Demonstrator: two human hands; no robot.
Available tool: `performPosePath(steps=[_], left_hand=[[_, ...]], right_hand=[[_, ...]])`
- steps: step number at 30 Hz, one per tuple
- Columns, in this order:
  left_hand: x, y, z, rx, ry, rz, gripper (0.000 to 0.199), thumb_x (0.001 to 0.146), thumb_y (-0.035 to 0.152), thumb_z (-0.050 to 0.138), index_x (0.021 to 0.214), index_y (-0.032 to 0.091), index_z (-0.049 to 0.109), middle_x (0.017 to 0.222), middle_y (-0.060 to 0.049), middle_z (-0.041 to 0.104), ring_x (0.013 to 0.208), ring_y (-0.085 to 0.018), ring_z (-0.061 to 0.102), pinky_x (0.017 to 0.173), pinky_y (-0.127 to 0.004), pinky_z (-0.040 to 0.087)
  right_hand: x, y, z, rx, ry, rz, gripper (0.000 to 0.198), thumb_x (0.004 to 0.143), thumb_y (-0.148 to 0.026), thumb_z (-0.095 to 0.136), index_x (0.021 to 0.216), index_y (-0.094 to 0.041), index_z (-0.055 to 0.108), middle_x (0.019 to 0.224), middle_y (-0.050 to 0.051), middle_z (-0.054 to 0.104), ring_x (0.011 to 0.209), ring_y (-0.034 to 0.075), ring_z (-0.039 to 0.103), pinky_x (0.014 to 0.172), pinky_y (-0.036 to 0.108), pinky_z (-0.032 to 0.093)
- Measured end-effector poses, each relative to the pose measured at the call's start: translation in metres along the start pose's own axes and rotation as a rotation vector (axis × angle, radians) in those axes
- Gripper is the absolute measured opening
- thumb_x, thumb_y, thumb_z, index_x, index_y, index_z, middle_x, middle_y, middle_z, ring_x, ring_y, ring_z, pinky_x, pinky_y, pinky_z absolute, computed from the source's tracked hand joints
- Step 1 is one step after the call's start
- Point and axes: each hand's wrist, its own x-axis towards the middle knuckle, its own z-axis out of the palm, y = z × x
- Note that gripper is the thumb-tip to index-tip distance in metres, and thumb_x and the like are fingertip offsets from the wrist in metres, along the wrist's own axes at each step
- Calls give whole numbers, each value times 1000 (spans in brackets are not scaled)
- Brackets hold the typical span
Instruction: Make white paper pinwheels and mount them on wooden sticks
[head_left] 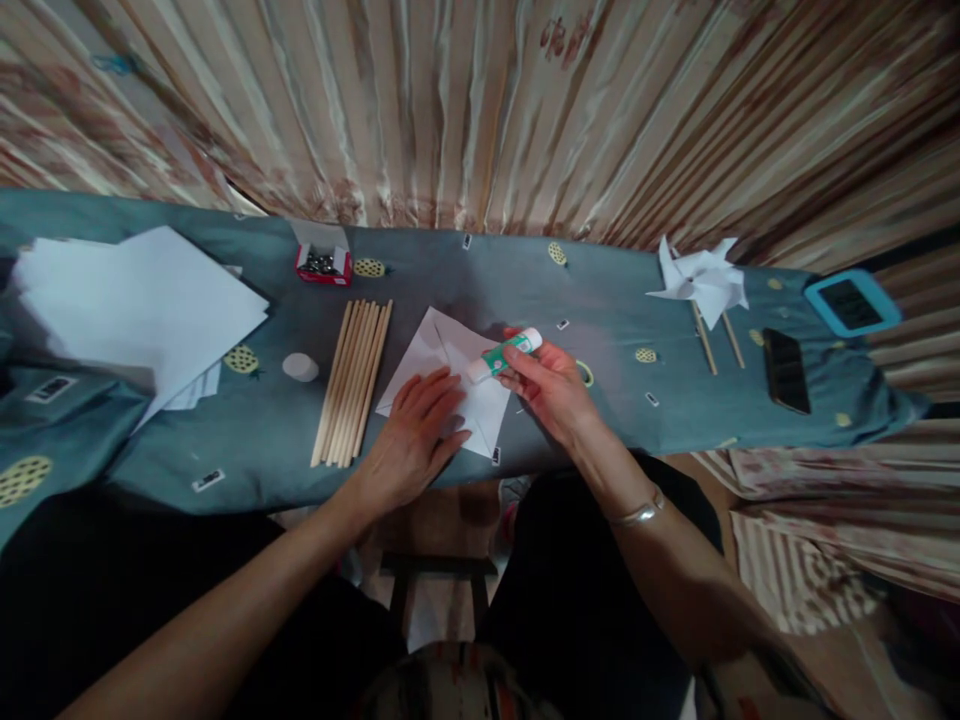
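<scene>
A square of white paper (420, 353) with crease or cut lines running in from its corners lies before me on the cloth. My left hand (420, 428) rests flat on its lower left part, fingers stretched out. Above the paper's right side, my right hand (551, 385) grips a green and white glue stick (504, 353), tilted with its lower left end close to the paper. Whether that end touches the sheet, I cannot tell. A round white cap (300, 367) sits farther left, beyond a row of wooden sticks (351, 385).
White sheets (142, 300) are piled at the left. Near the curtain stands a red box of metal pins (322, 263). At the right are paper pinwheels (703, 278) on sticks, a dark phone (786, 370) and a blue-framed device (853, 302). The table's front edge is close to my legs.
</scene>
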Motion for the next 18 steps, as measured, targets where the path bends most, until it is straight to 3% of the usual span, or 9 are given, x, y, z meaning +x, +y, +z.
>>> performPosePath(steps=[3,5,8,13,18], left_hand=[[8,5,-11,-250,108,-232,41,86,39,62,120,16,56,126,-15,59,119,-28,55,103,-48,42],[14,10,-18,-481,176,-401,55,75,41,73,121,18,54,119,-12,61,102,-25,62,92,-43,50],[21,14,-24,-824,245,-553,62,63,36,81,116,18,56,103,-7,66,82,-18,63,76,-34,53],[22,13,-26,-1080,329,-594,34,60,28,83,88,17,67,81,-1,67,73,-14,61,70,-27,48],[19,10,-33,-1076,360,-601,30,59,23,83,85,18,70,75,2,67,67,-11,58,65,-24,46]], right_hand=[[-2,2,1,19,-39,15,37,63,-33,84,95,-24,68,80,-3,73,70,10,67,69,22,55],[-4,4,4,55,-75,29,33,62,-31,84,90,-23,69,82,-2,73,74,11,68,74,24,56],[-8,9,12,97,-140,47,30,59,-27,87,84,-23,70,86,-2,74,80,12,69,82,27,57],[-14,14,23,20,-209,29,29,60,-27,86,85,-24,71,86,-2,74,79,12,68,78,26,56],[-15,11,21,-122,-242,35,31,62,-35,85,89,-23,73,75,-2,73,66,9,66,61,20,51]])
